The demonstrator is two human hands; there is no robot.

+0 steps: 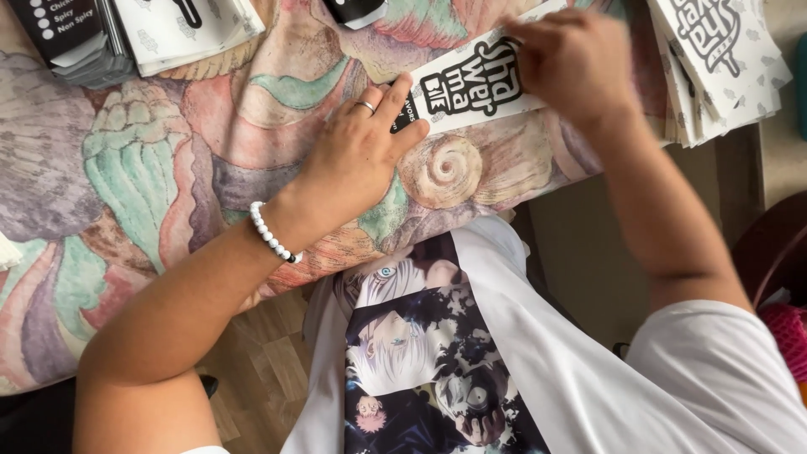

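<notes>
The left hand (357, 155) lies flat and spread on the counter (126, 168), which is covered by a cloth painted with big seashells in green, pink and purple. Its fingertips press down on the near, dark end of a long white paper sleeve (471, 80) with bold black lettering. A ring sits on one finger, and a bracelet of white beads (271, 234) circles the wrist. The right hand (572, 63) is curled over the far end of the same sleeve, fingers bent down onto the paper; it is blurred, so whether it is pinching the edge or only pressing on it cannot be told. The sleeve lies slanted across the cloth between the two hands, just above a painted spiral shell (445, 168). To the right, near the right hand, sits a stack of white sleeves (723, 59) with the same kind of print, fanned a little at the edges. At the top left lie a stack of dark sleeves (71, 38) and, just beside it, another white pile (189, 29). Below the counter, the person's white shirt (572, 370) with a dark cartoon print fills the lower part of the view, over a wooden floor (265, 361).
</notes>
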